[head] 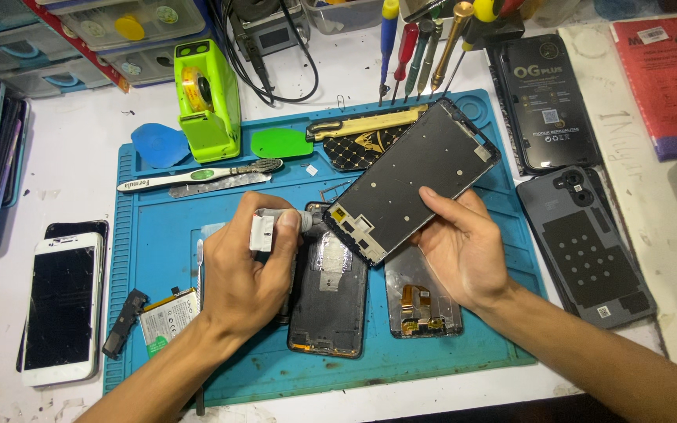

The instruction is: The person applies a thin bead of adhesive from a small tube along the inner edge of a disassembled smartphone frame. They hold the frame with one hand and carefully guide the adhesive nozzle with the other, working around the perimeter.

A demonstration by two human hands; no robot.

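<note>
Head view shows a phone repair in mid-disassembly or mid-reassembly, cannot tell which: the right hand point(464, 247) has its fingers closed around the lower edge of a black rectangular phone mid-frame point(413, 180), holding it tilted above the blue silicone work mat point(158, 266), thumb on top near the frame's middle; the left hand point(248, 274) is clamped on a small grey-and-white tube with a nozzle, likely glue point(269, 229), its tip pointed at the frame's bottom corner, touching or just beside it. Under the hands on the mat lie a dark phone rear housing with foil patches point(328, 301) and just beside it a grey display backing with an orange flex cable point(421, 301), so the phone is already opened and split into parts. A white-labelled flat battery point(168, 315) and a small black strip part point(124, 319) sit out at the mat's left edge. Judging from this, the teardown looks done and work on the frame's edge is under way; the parts are not yet joined. Around: a lime green tape dispenser point(208, 98), a white toothbrush point(197, 176), a green plastic pick point(281, 143), a blue plastic pick point(159, 145), a row of coloured-handle screwdrivers point(421, 47), a grey phone back cover point(585, 247) to the right and a white cracked-screen phone point(63, 305) off the mat on the left
</note>
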